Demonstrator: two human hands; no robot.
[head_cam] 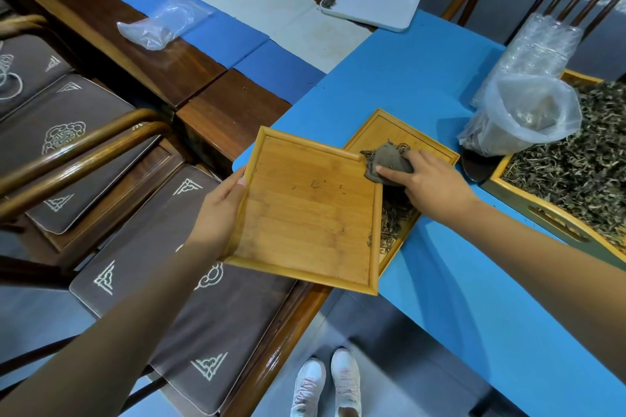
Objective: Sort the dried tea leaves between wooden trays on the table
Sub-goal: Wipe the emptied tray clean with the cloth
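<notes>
A clear plastic bag (521,118) and a white rectangular tray (371,3) stand on the blue bench (440,281). The left hand (220,203) grips a tilted, nearly bare bamboo tray (305,213) (few specks), overlapping a second bamboo tray (399,135) of dried tea leaves (393,217); the right hand (430,179) presses a grey cloth (388,162) there.

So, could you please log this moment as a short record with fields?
left hand: grips the tilted wooden tray by its edge
right hand: holds a grey cloth
tilted tray contents: nearly bare, few leaf bits
lower tray: flat on the blue table, holds tea leaves
large tray: full of leaves, at right
</notes>
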